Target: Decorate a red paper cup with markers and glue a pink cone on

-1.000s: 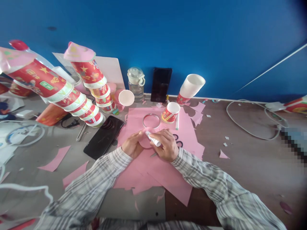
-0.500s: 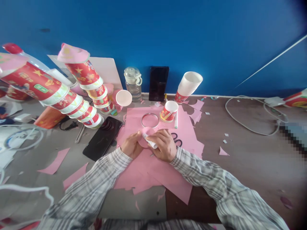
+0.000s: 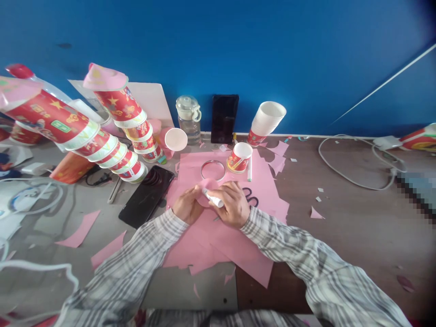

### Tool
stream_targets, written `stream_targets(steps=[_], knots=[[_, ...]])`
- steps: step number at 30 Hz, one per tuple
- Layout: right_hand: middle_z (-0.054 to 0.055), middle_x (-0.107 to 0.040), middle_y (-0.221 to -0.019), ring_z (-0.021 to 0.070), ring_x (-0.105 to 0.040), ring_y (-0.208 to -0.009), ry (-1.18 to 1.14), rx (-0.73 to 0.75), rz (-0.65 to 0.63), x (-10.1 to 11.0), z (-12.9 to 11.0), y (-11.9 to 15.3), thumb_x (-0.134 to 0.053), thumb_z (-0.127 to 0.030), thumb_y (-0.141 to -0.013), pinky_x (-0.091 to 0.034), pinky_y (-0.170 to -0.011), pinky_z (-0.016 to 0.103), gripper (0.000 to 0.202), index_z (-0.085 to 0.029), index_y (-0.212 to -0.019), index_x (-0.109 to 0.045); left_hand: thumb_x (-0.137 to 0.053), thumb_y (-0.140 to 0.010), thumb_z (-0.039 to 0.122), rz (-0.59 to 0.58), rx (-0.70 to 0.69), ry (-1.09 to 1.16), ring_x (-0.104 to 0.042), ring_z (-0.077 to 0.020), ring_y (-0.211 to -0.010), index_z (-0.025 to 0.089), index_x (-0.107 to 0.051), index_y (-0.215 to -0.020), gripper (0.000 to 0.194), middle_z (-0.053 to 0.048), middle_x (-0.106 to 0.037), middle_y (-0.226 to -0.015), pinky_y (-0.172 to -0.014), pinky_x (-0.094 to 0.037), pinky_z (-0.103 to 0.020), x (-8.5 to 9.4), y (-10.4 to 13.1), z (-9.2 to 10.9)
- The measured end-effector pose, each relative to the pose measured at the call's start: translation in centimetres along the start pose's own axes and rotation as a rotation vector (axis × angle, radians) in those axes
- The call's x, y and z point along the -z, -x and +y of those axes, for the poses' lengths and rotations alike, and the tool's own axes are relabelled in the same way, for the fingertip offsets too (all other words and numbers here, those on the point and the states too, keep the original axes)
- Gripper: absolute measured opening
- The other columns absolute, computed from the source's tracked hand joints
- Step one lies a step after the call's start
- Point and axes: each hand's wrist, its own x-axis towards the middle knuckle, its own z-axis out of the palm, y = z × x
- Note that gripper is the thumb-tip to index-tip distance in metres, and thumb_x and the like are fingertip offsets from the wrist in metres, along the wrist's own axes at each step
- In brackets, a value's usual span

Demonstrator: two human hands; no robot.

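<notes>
My left hand (image 3: 187, 204) pinches the edge of a round pink paper piece (image 3: 208, 185) above the pink sheets. My right hand (image 3: 234, 204) is closed around a white marker (image 3: 215, 200), its narrow end against the paper piece. Some of the paper is hidden by my fingers. Just beyond my hands a ring of tape (image 3: 213, 170) lies on the pink sheets (image 3: 190, 245). Behind my right hand are the dark handles of scissors (image 3: 251, 199). A red paper cup (image 3: 239, 157) stands farther back, with a white pen (image 3: 250, 169) beside it.
Two towers of red cups (image 3: 116, 109) with pink cone tops stand at left, near a black phone (image 3: 146, 195). Along the blue wall are a water bottle (image 3: 189, 120), an upright phone (image 3: 224, 119) and stacked cups (image 3: 267, 120). A white cable (image 3: 354, 184) loops at right.
The marker has tilted slightly in my right hand, its tip still at the paper piece. My left hand has barely moved; the camera view has shifted a little.
</notes>
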Motion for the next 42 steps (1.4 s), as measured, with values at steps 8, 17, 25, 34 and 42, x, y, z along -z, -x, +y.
stream_targets(steps=[8, 17, 25, 34, 42], knots=[[0.005, -0.065, -0.082, 0.0236, -0.054, -0.08, 0.034, -0.093, 0.045, 0.3, 0.4, -0.1, -0.056, -0.024, -0.081, -0.038, -0.073, 0.037, 0.028, -0.02, -0.108, -0.054, -0.064, -0.067, 0.029, -0.018, 0.005, 0.019, -0.059, -0.0274, -0.09, 0.009, -0.061, -0.092, 0.033, -0.012, -0.067, -0.084, -0.082, -0.048, -0.042, -0.2, 0.1, 0.2], [0.004, -0.066, -0.084, 0.0229, -0.054, -0.081, 0.035, -0.072, 0.05, 0.3, 0.4, -0.4, -0.056, -0.024, -0.081, -0.039, -0.074, 0.037, 0.027, -0.021, -0.108, -0.055, -0.061, -0.07, 0.027, -0.005, 0.006, 0.012, -0.059, -0.0271, -0.09, 0.008, -0.061, -0.093, 0.03, -0.011, -0.067, -0.08, -0.085, -0.046, -0.042, -0.5, 0.1, 0.2], [0.004, -0.066, -0.083, 0.023, -0.054, -0.079, -0.01, -0.096, 0.053, 0.3, 0.0, -0.3, -0.056, -0.024, -0.081, -0.039, -0.074, 0.037, 0.026, -0.021, -0.107, -0.055, -0.062, -0.069, 0.028, 0.008, 0.011, 0.009, -0.056, -0.0286, -0.097, 0.012, -0.061, -0.093, 0.029, -0.01, -0.066, -0.08, -0.088, -0.045, -0.044, -0.2, 0.1, 0.0], [0.004, -0.067, -0.085, 0.0227, -0.054, -0.079, 0.023, -0.176, 0.083, 0.4, 0.1, -0.6, -0.056, -0.026, -0.082, -0.037, -0.074, 0.037, 0.022, -0.021, -0.104, -0.056, -0.063, -0.069, 0.03, -0.026, -0.006, 0.02, -0.054, -0.028, -0.102, 0.01, -0.058, -0.1, 0.037, -0.012, -0.065, -0.095, -0.089, -0.044, -0.041, -0.4, 0.0, 0.1], [0.003, -0.067, -0.086, 0.0214, -0.054, -0.081, -0.037, -0.111, 0.047, 0.3, -0.4, -0.8, -0.055, -0.028, -0.083, -0.038, -0.075, 0.036, 0.021, -0.021, -0.104, -0.056, -0.059, -0.072, 0.03, -0.035, 0.0, 0.023, -0.057, -0.0257, -0.096, 0.011, -0.056, -0.104, 0.038, -0.01, -0.065, -0.092, -0.086, -0.046, -0.04, -0.2, 0.0, 0.0]])
